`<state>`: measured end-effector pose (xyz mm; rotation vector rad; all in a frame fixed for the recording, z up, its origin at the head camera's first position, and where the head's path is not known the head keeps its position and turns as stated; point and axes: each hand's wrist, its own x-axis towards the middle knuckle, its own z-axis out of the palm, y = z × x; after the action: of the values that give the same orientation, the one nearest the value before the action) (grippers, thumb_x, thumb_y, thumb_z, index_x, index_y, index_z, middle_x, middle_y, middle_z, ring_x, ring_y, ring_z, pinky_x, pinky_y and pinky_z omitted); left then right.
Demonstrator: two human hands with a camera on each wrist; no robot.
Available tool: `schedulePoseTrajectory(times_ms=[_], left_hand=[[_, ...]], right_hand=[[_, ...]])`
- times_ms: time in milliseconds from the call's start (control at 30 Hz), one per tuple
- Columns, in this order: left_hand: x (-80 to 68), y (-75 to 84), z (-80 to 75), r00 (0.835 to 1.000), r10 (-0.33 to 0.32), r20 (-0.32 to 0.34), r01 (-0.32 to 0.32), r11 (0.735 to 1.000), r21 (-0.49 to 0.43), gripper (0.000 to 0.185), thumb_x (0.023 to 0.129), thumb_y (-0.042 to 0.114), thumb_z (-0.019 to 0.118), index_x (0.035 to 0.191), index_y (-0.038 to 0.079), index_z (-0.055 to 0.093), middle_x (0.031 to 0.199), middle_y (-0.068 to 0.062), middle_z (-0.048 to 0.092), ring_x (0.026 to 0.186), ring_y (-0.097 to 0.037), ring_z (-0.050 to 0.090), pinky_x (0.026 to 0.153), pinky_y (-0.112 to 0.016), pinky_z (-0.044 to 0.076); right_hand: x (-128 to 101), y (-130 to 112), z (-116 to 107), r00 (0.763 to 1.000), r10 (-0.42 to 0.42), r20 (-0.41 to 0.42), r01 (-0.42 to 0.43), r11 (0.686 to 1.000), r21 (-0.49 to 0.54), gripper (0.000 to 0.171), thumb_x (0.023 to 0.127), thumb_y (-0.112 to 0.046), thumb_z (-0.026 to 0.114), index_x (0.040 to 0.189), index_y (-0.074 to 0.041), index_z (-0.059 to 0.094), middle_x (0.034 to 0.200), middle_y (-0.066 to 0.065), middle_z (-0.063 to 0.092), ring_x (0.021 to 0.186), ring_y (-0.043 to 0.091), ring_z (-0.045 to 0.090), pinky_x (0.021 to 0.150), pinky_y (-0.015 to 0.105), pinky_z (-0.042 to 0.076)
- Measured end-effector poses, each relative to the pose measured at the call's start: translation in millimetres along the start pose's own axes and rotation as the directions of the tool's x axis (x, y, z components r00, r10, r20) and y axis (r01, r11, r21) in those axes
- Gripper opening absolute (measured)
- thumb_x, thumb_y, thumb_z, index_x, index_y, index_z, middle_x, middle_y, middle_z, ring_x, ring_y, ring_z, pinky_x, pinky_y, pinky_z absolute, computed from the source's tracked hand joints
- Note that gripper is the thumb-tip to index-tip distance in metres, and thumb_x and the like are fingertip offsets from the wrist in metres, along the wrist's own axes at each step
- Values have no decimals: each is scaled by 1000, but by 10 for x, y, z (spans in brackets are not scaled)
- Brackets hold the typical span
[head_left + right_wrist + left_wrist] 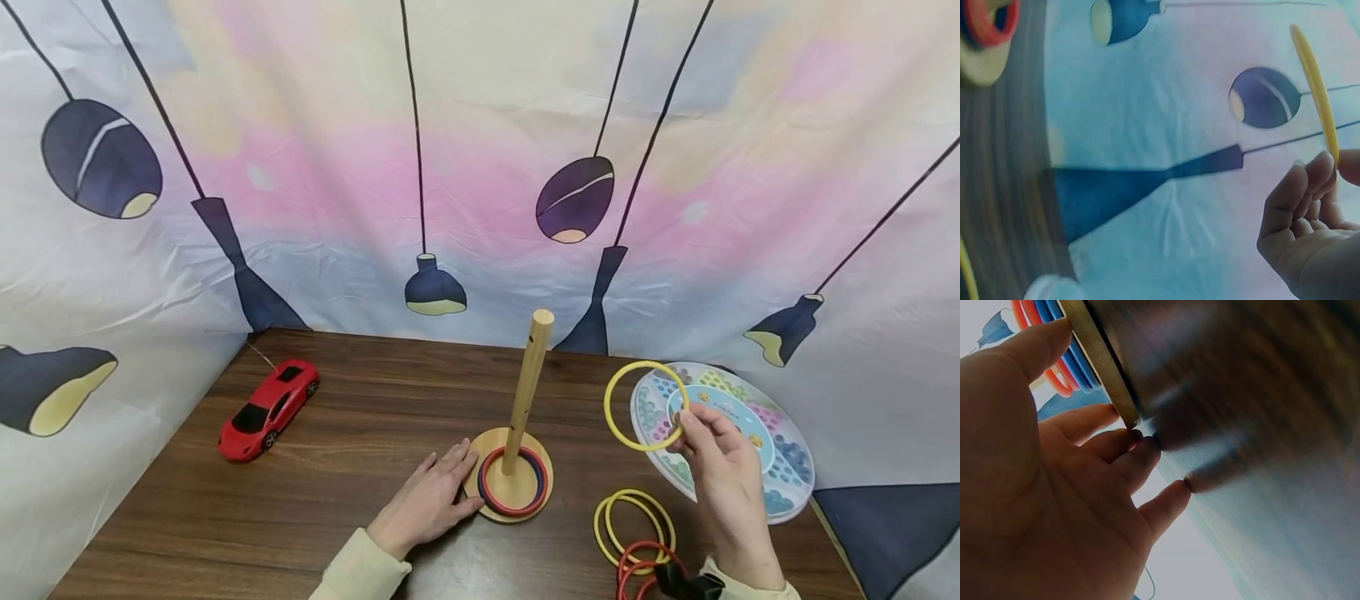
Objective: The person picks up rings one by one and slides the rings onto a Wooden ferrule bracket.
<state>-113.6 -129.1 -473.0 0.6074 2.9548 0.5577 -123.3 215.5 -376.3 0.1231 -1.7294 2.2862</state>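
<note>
A wooden peg (527, 390) stands upright on a round wooden base (477, 487) with a red ring (513, 508) and a blue ring (537, 459) lying around its foot. My left hand (429, 500) rests flat on the table, fingers straight, touching the base's left edge (1100, 359). My right hand (708, 442) is raised to the right of the peg and pinches a yellow ring (615, 421) by its lower right edge; the same yellow ring (1314, 87) shows edge-on in the right wrist view.
Two yellow rings (633, 525) and red rings (637, 571) lie on the table near my right wrist. A round patterned board (757, 442) sits at the right. A red toy car (267, 408) stands at the left. A printed cloth (480, 167) walls in the table.
</note>
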Motion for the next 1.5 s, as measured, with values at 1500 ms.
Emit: schedulePoseTrajectory(times_ms=[1500], left_hand=[[-7, -3, 13, 1000, -3, -6, 3, 1000, 5, 70, 94, 45, 59, 146, 1, 43, 154, -15, 34, 140, -27, 34, 111, -54, 28]], right_hand=[[32, -416, 843, 966, -103, 239, 72, 989, 133, 18, 101, -7, 51, 109, 9, 55, 95, 9, 61, 79, 15, 58, 71, 25, 53]])
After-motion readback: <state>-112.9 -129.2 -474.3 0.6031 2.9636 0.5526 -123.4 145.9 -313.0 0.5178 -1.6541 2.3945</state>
